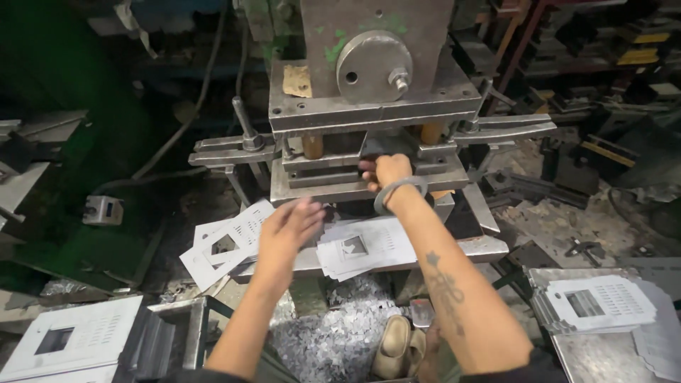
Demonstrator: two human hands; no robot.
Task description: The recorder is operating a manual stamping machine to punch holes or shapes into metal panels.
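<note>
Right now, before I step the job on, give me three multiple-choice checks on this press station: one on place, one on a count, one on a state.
1. Where is the right hand?
A. Reaching between the plates of the press
B. On the floor scraps
C. On the stack at far right

2. How many bangles are on the right wrist?
A. None
B. One
C. Three

3. What state is the left hand in?
A. Clenched round a lever
B. Open, blurred, over the white punched sheets
C. Out of view

Answers: 1 A, its fingers sit in the die gap. 2 B, one metal bangle shows. 3 B, fingers are spread above the sheets.
</note>
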